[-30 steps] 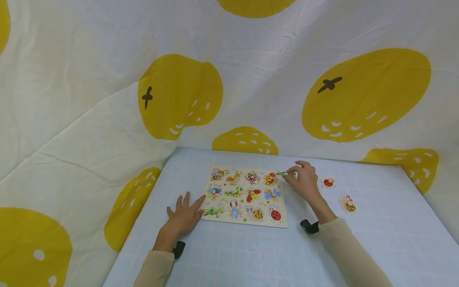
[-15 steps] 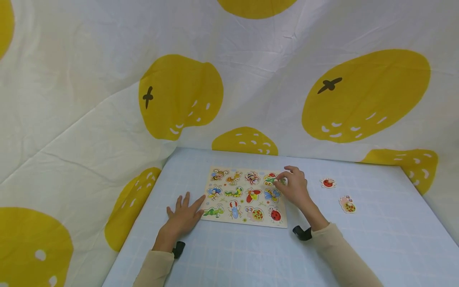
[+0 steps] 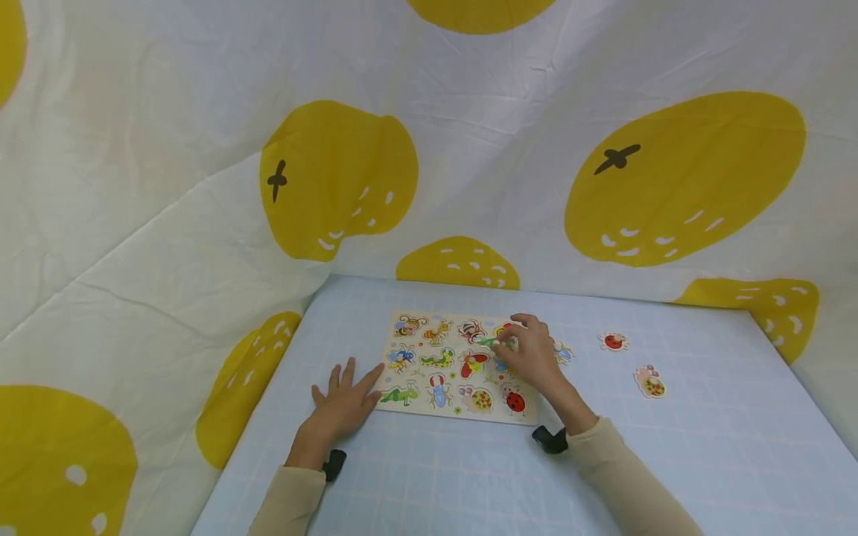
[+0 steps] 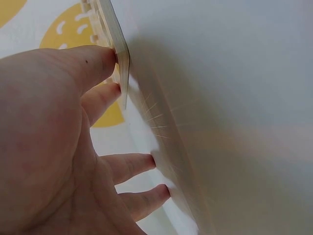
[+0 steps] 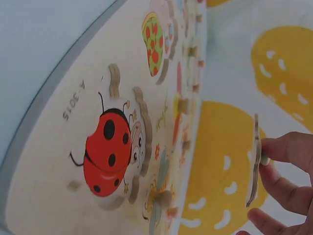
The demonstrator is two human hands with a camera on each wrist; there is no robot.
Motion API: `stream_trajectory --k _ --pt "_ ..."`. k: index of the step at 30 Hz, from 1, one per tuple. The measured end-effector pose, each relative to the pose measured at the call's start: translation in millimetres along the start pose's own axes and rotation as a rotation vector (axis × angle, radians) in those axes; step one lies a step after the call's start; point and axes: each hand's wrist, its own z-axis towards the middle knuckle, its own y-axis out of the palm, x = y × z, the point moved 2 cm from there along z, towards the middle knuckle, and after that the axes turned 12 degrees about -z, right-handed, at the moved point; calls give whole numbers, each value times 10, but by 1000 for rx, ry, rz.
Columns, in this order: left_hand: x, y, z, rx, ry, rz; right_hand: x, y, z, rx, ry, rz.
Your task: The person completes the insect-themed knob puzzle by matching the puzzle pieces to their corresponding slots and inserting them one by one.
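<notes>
**Above a puzzle board [image 3: 442, 412], a green insect piece [image 3: 485, 343] pinched in the right hand [image 3: 536, 356]**

A white cloth backdrop [image 3: 482, 149] with big yellow fruit shapes hangs behind and to the left of the tabletop [image 3: 469, 476], which has a pale blue checked cover. Beige sleeves [image 3: 630, 476] reach in from the near side. The board lies flat towards the far side of the tabletop, with three rows of four insect pictures.

The left hand [image 3: 343, 409] is spread at the board's left edge; two of its digits touch that edge, and others rest on the tabletop. The right hand holds the green piece by its knob between thumb and finger, over the upper right part of the board, near the spider picture [image 3: 472, 332].

A black wrist camera [image 3: 551, 439] sits at the right wrist. Right of the board lie a snail piece [image 3: 650, 381], a ladybug piece [image 3: 614, 341] and, just beside the board, a blue insect piece [image 3: 563, 352] partly covered by the right hand. Smallest is the lettering "A-3015" [image 5: 74, 100], printed near the ladybug recess [image 5: 108, 152].
</notes>
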Motion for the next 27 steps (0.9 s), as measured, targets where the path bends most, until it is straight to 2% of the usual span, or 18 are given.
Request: stream_trajectory --k 4,15,27 --pt "7 -7 -2 1 -4 2 -86 30 -2 5 -19 16" --pt "3 -13 -2 6 5 0 -295 155 -2 -44 -34 -1" --pt "-9 -11 15 -6 -5 2 -545 289 -47 -35 -124 37"
